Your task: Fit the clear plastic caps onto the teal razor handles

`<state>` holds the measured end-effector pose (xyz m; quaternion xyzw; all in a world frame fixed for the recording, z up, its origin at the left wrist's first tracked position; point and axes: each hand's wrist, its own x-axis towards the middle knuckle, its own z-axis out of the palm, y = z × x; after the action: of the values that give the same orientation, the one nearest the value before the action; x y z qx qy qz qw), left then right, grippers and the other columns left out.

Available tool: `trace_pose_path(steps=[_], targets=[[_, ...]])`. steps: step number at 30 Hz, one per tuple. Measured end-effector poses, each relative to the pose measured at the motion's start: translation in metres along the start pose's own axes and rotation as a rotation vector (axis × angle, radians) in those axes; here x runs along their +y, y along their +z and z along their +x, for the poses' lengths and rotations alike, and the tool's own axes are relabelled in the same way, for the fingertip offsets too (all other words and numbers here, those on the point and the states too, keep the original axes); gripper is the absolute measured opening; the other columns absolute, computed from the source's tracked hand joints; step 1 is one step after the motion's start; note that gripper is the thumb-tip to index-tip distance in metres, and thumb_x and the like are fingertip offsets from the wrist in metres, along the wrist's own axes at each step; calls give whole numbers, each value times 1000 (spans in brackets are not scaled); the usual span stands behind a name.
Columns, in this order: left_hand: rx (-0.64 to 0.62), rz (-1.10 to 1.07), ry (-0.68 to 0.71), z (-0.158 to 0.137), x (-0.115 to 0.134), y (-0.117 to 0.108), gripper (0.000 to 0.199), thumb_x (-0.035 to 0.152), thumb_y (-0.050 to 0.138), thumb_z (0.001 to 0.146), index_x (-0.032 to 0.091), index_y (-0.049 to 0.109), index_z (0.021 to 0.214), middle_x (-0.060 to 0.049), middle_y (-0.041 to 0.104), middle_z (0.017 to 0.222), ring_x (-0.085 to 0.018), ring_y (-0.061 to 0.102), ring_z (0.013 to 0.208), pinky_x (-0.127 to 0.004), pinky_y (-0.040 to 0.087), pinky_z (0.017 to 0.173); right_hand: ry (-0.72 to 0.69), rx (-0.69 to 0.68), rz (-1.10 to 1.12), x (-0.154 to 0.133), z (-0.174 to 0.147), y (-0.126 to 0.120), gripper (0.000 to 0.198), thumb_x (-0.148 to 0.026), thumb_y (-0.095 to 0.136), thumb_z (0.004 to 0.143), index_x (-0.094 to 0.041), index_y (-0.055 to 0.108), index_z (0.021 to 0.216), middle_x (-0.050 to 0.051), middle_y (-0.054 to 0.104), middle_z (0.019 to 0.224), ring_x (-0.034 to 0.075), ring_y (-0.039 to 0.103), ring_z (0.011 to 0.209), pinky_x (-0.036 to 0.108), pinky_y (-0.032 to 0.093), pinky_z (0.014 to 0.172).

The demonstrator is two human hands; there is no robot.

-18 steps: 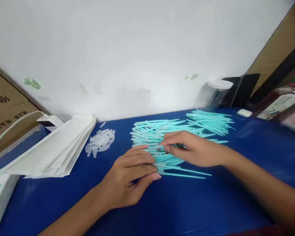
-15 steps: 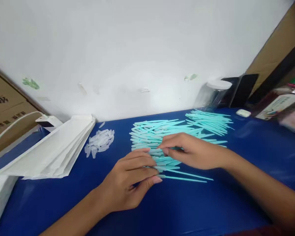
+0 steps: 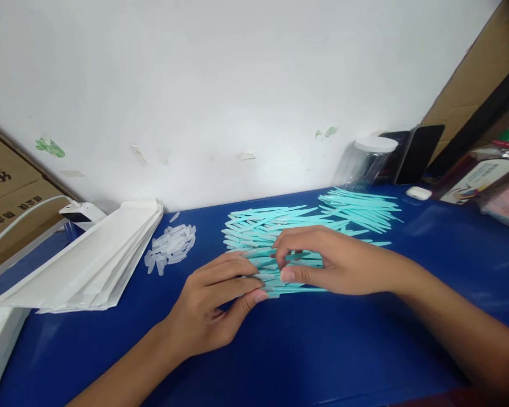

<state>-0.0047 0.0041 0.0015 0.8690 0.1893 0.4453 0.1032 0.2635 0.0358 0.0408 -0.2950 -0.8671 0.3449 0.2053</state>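
In the head view, my left hand (image 3: 216, 302) rests half-curled against the near-left ends of the turquoise sticks (image 3: 265, 219), piled on the blue table (image 3: 322, 350). My right hand (image 3: 343, 263) curves over them, thumb near forefinger; I can't tell whether either pinches one.

I face a flat white wall (image 3: 220, 73) with small green patches (image 3: 50, 147), behind my glossy dark-blue tabletop (image 3: 322, 350).
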Motion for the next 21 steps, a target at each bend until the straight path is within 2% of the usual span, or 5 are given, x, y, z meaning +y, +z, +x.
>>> trace_pose_path(steps=[4,8,12,18,21], targets=[[-1,54,5,-2,-8,-4,18,4,78,90,16,79,103,-6,79,95,-18,76,90,-43,64,102,16,-45,-81,1,-2,-1,40,-59,80,89,-23,81,106,6,74,114,24,70,104,34,53,89],[8,70,0,-3,-12,-5,17,6,78,91,17,78,103,-6,79,95,-19,76,90,-44,65,99,2,-37,-181,5,-3,2,32,-52,70,100,-24,84,100,10,75,122,29,70,118,36,53,93],[15,67,-3,-3,-14,-6,17,7,78,91,18,77,104,-5,79,95,-19,76,92,-43,65,99,-7,-14,-169,9,0,1,32,-49,66,103,-23,83,99,9,74,128,29,67,126,36,52,98],[-8,54,-9,-5,-15,-6,16,5,77,90,16,78,102,-5,78,93,-18,75,90,-43,64,101,-44,32,-155,10,3,0,29,-41,61,107,-22,81,98,8,76,115,22,72,100,34,53,84],[-28,56,-11,-6,-15,-6,18,5,78,90,16,78,104,-6,78,95,-19,75,92,-43,63,102,-58,61,-166,8,3,1,28,-40,61,108,-21,79,98,7,76,110,21,71,96,34,52,83]])
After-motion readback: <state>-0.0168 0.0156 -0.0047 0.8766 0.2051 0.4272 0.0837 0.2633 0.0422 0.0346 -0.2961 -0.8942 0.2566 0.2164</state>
